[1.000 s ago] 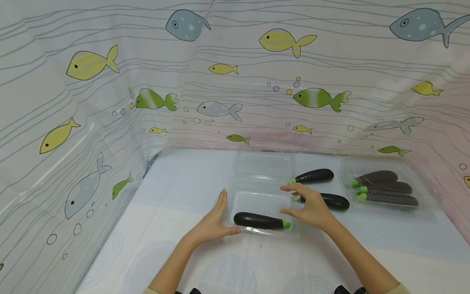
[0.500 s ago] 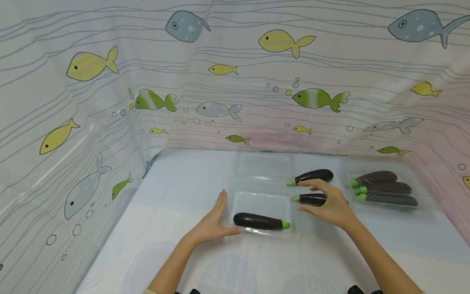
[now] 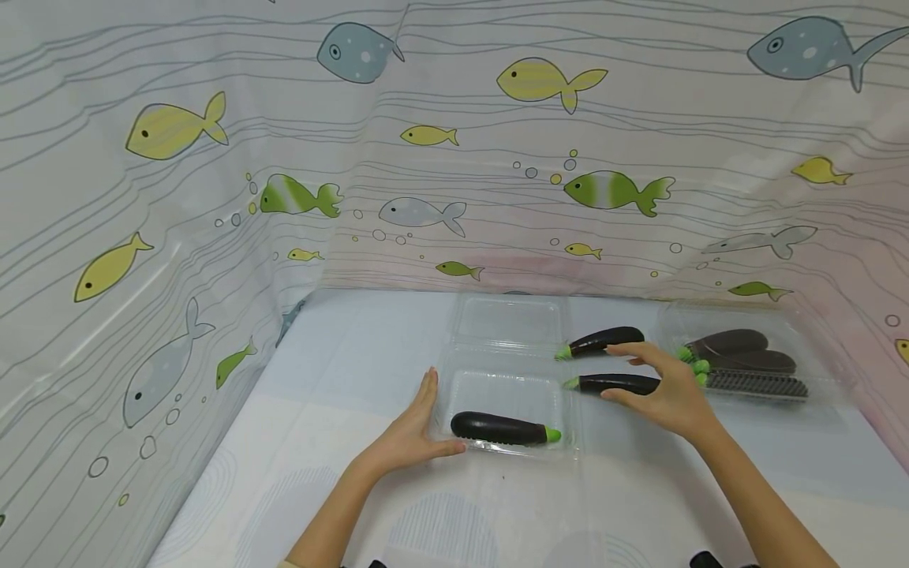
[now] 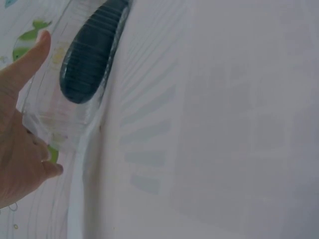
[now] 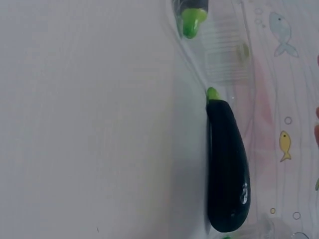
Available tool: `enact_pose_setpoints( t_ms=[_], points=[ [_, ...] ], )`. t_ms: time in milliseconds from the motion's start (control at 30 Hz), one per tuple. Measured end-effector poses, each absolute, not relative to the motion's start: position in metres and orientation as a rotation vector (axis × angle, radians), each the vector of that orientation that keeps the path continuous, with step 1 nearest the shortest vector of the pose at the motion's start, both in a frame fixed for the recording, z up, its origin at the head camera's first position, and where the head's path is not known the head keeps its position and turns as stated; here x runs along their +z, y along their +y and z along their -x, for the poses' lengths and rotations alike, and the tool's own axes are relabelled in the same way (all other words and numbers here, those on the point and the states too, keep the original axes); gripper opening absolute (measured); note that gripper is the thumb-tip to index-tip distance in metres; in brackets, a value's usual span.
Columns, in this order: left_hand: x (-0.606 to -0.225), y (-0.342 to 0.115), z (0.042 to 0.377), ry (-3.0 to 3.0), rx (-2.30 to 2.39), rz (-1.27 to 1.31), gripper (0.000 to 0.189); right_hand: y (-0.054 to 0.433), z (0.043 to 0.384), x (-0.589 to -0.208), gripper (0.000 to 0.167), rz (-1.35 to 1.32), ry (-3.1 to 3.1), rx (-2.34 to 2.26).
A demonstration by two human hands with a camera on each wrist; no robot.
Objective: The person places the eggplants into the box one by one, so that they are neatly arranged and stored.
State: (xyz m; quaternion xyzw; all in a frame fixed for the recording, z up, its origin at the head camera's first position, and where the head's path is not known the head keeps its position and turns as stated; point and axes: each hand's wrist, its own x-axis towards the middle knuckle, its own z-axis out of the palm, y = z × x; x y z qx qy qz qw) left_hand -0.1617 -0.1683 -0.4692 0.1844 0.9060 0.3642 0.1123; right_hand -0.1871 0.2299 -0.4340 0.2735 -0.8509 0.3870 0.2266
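Observation:
A clear plastic clamshell box (image 3: 568, 410) lies open in the head view, with one black eggplant (image 3: 500, 428) along its front side. My left hand (image 3: 405, 438) rests against the box's left side, fingers straight and thumb by the front edge; the left wrist view shows this too. Right of the box lie two loose eggplants, a rear eggplant (image 3: 600, 342) and a front eggplant (image 3: 614, 384), green stems pointing left. Over the thick end of the front one hovers my right hand (image 3: 671, 394), thumb and fingers spread and nothing gripped.
A second clear box (image 3: 824, 386) at the right holds several dark eggplants, one with a ridged texture. The first box's lid (image 3: 510, 319) lies folded back behind it. A fish-patterned curtain (image 3: 483, 158) rises behind the table and along its sides.
My right hand has moved right, from above the box's right edge to the front loose eggplant's thick end. The left hand has stayed at the box.

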Motion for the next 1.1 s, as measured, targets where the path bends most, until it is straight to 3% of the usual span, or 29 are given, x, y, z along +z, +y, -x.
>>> enact_pose_setpoints(
  t_ms=[467, 1100],
  points=[
    [-0.470, -0.168, 0.162, 2.661, 1.068, -0.540, 0.124, 0.248, 0.192, -0.451, 0.066, -0.608, -2.408, 1.007],
    [-0.469, -0.168, 0.161, 2.663, 1.053, -0.533, 0.124, 0.260, 0.199, -0.479, 0.045, -0.520, -2.640, 0.632]
  ],
)
